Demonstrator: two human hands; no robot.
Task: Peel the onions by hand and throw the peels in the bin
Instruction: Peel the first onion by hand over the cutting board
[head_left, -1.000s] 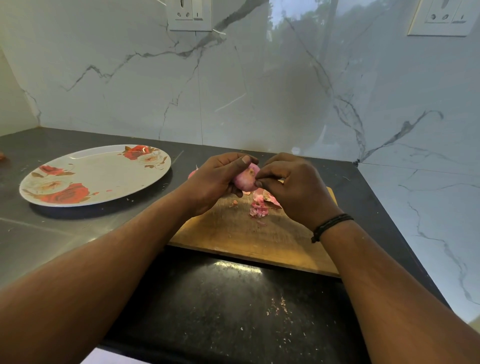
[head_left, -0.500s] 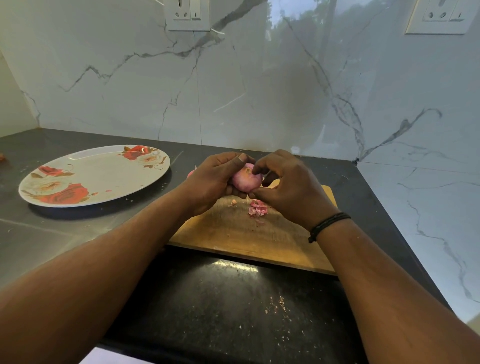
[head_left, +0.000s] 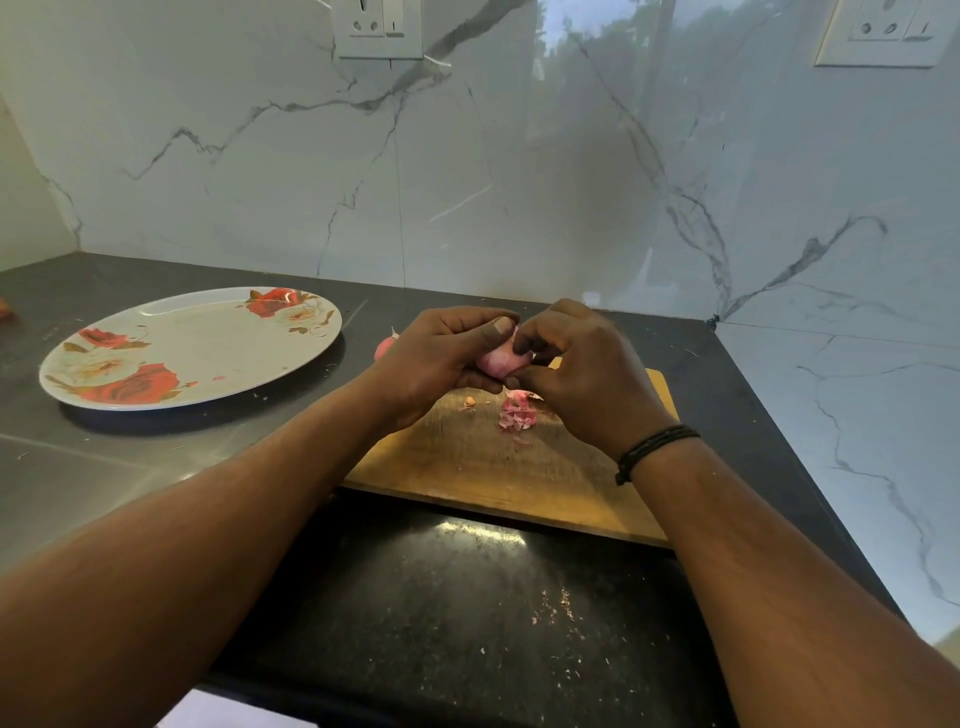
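- Nearest the camera, the dark speckled counter (head_left: 457, 613) carries a scatter of tiny peel crumbs (head_left: 553, 608) between the two forearms.
- Beyond it lies a wooden cutting board (head_left: 467, 467), flat on the counter, with a small heap of pink onion peels (head_left: 517, 415) on its far half and one orange-brown scrap (head_left: 469, 401) just to the left of that heap.
- Above the board, the left hand (head_left: 436, 358) grips a small pink onion (head_left: 496, 361): its fingers are curled under and behind the bulb and its thumb presses along the top.
- The right hand (head_left: 587, 379) meets the onion from the other side, fingers bent and bunched close together with the tips on the bulb's right end; whether they pinch a strip of skin cannot be told, as the hand's back hides it.
- A black braided band (head_left: 654, 449) circles the right wrist.
- Just behind the left hand a second pink onion (head_left: 383, 347) rests on the counter, mostly hidden.
- To the left, well apart from the board, an oval white plate (head_left: 208, 348) printed with red roses sits on the counter; it holds only a couple of tiny pink specks.
- At the far left edge a small orange thing (head_left: 5, 307) is cut off by the frame.
- At the back, a marbled white wall (head_left: 467, 182) bears two switch plates (head_left: 378, 28).
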